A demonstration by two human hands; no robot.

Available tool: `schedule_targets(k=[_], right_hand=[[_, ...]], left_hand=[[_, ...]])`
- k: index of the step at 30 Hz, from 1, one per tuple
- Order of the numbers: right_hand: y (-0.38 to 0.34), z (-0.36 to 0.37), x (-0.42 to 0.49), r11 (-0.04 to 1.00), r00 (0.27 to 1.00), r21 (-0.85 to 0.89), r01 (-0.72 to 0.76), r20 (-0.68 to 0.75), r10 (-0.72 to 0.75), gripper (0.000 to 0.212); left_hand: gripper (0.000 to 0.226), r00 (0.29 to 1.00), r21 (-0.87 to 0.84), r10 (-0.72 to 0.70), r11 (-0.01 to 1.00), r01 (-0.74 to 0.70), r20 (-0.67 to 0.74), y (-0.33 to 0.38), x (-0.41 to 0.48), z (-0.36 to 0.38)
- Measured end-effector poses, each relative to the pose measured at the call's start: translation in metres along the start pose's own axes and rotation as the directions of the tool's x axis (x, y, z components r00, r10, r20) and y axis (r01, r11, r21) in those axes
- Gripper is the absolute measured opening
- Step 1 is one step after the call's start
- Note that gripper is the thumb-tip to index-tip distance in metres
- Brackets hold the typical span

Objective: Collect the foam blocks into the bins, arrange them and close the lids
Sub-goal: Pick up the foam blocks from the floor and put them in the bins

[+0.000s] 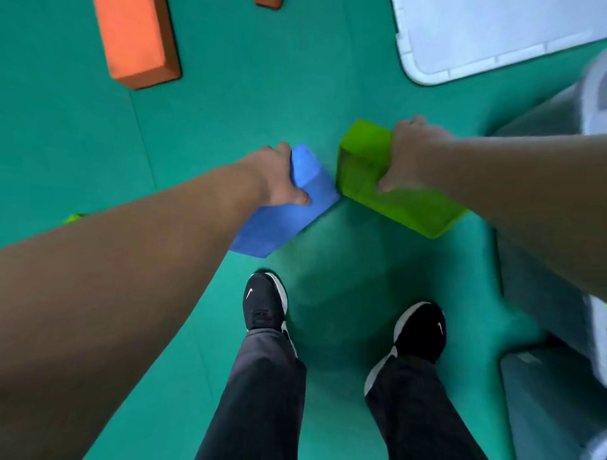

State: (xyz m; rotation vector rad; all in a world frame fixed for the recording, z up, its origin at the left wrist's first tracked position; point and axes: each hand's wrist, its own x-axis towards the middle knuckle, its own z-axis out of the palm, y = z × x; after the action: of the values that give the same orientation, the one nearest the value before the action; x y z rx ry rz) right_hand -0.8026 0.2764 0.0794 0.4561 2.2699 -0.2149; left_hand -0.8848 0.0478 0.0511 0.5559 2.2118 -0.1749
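Observation:
My left hand (274, 175) grips a blue foam block (289, 213) from above, thumb on its near face, at the middle of the view. Just to its right, my right hand (410, 154) grips a green foam block (368, 170) the same way. Both blocks are held above the green floor mat and their near corners almost touch. An orange foam block (136, 39) lies on the mat at the upper left. A white bin lid (492, 32) lies flat at the upper right.
My two feet in black shoes (264, 302) stand on the green mat (65, 131) below the blocks. Translucent bins (551, 394) line the right edge, blurred. A second orange block (269, 3) shows at the top edge, and a green scrap (74, 217) peeks out by my left forearm.

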Motion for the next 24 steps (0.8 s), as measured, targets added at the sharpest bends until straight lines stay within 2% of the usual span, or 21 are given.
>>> schedule_targets(k=[7,10,14,17,21,24], right_hand=[[0.086,-0.066,-0.045,0.984,0.965,0.167,-0.068,-0.238,0.107,0.077],[0.119,-0.089,-0.064,0.975,0.943,0.202,-0.087,-0.298,0.146,0.075],[0.159,-0.114,-0.089,0.902,0.900,0.413,-0.127,-0.335,0.280,0.079],[0.193,-0.124,-0.112,0.871,0.848,0.475,-0.129,-0.403,0.345,0.083],[0.253,-0.117,-0.143,0.825,0.793,0.526,-0.206,-0.404,0.455,0.093],[0.300,-0.096,-0.168,0.746,0.763,0.603,-0.282,-0.331,0.555,0.097]], left_hand=[[0.089,0.987,0.086,0.077,0.994,-0.065,-0.140,0.106,-0.020,-0.105],[0.089,0.976,0.135,0.109,0.987,-0.084,-0.186,0.145,-0.032,-0.147],[0.084,0.957,0.176,0.127,0.981,-0.082,-0.261,0.193,-0.043,-0.196],[0.082,0.939,0.213,0.184,0.969,-0.124,-0.291,0.238,-0.054,-0.223],[0.082,0.897,0.272,0.306,0.936,-0.223,-0.319,0.312,-0.073,-0.239],[0.080,0.851,0.356,0.439,0.874,-0.330,-0.288,0.371,-0.089,-0.235]])
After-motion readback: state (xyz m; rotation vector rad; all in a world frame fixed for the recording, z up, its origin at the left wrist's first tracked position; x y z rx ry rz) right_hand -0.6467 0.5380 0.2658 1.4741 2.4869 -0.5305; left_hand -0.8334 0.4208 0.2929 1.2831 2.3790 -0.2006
